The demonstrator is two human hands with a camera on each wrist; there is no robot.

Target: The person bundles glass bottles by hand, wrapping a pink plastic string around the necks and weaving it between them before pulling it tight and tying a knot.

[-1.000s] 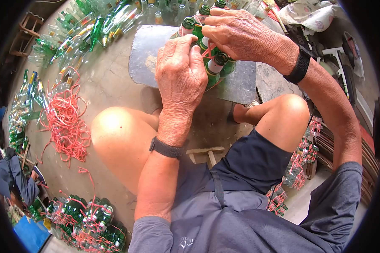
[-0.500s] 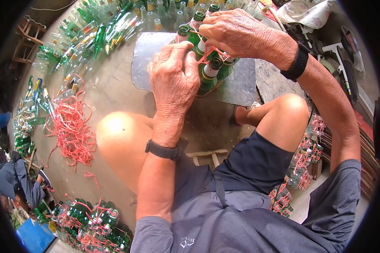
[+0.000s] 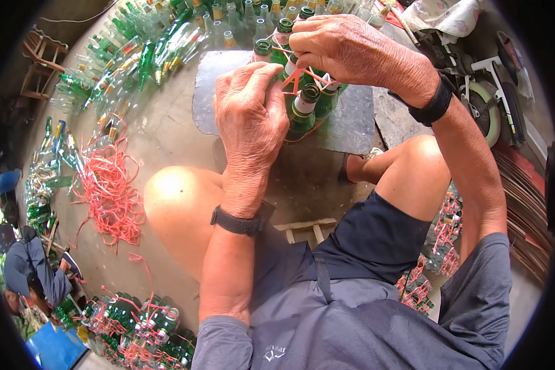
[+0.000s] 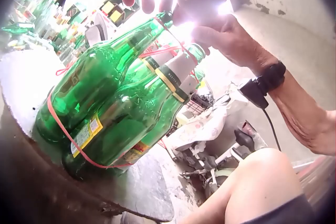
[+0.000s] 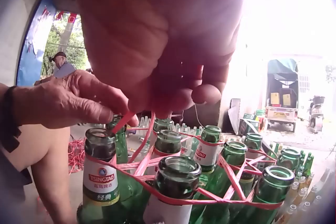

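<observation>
A bundle of green glass bottles [image 3: 302, 111] stands in front of me, with pink plastic strap [image 5: 144, 182] laced around the necks. A lower loop of strap [image 4: 58, 119] circles the bottle bodies in the left wrist view. At the near left side of the necks, my left hand [image 3: 251, 117] pinches a piece of strap between thumb and fingers. Above the bottles, my right hand [image 3: 357, 52] has curled fingers, and a strand runs up to its fingertips in the right wrist view. One neck label [image 5: 101, 179] reads Tsingtao.
The bundle rests on a grey sheet [image 3: 209, 92]. Loose bottles [image 3: 145, 61] cover the floor beyond. A tangle of pink strap [image 3: 111, 194] lies to the left. Tied bundles [image 3: 142, 327] sit at the lower left, near another person [image 3: 34, 271]. Stacked flat boards [image 3: 518, 209] lean at the right.
The front of the bundle and my left hand have shifted a little left and nearer. My right hand stays over the necks with slight movement. The head view has tilted slightly.
</observation>
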